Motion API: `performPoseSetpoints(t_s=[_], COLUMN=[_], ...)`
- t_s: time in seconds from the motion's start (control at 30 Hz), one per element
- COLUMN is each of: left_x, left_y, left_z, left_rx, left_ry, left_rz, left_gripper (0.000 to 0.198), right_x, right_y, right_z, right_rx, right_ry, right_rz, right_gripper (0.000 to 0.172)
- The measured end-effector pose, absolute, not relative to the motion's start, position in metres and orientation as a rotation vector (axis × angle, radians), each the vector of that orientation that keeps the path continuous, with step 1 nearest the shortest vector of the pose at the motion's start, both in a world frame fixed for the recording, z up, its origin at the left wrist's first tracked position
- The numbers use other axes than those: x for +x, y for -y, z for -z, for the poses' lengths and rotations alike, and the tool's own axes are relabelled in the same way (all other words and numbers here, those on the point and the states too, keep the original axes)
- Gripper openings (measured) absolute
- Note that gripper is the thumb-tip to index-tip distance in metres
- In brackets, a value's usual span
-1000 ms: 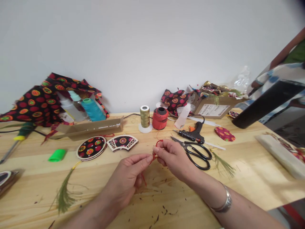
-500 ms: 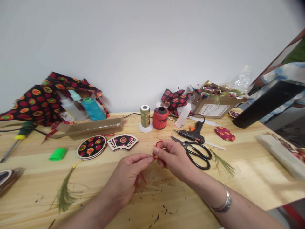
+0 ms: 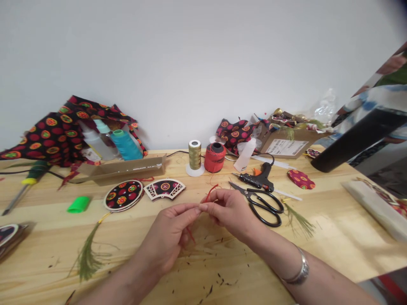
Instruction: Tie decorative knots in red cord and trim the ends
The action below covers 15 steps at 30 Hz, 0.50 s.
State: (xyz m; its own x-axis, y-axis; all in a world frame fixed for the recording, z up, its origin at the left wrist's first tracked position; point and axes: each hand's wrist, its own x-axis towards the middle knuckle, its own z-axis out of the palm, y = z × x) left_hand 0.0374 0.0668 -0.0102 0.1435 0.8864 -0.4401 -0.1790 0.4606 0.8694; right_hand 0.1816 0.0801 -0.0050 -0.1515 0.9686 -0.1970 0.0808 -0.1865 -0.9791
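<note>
Near the middle of the wooden table (image 3: pixel 333 220), my left hand (image 3: pixel 174 233) and my right hand (image 3: pixel 227 212) meet at the fingertips. Both pinch a thin red cord (image 3: pixel 210 193). One end of the cord sticks up above my right fingers, and another part hangs below my left fingers. The bit between the fingertips is hidden. Black-handled scissors (image 3: pixel 265 205) lie just beyond my right hand. A fan-shaped patterned ornament (image 3: pixel 164 189) lies behind my left hand, beside a round one (image 3: pixel 124 195) with a green tassel (image 3: pixel 90 256).
Gold thread (image 3: pixel 194 156) and red thread (image 3: pixel 215 157) spools stand by the wall. A glue gun (image 3: pixel 259 180), bottle (image 3: pixel 244 154) and filled cardboard box (image 3: pixel 286 146) are behind the scissors. A black tube (image 3: pixel 359 140) leans at right, near a person (image 3: pixel 365 103). A screwdriver (image 3: pixel 19 195) lies left.
My fingertips have come closer together, with the right thumb now against the left. The red loop over my right fingers now shows as a short, slanted end.
</note>
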Motion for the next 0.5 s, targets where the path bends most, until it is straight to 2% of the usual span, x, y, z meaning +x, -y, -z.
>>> performPoseSetpoints(t_s=[0.5], left_x=[0.0359], left_y=[-0.0650], left_z=[0.0114], left_rx=[0.845], left_ry=[-1.165], left_rz=[-0.859], left_gripper=[0.016], right_x=[0.1860], right_y=[-0.0806], right_z=[0.0063], right_rx=[-1.365], right_ry=[1.520], right_rz=[-1.174], right_gripper=[0.017])
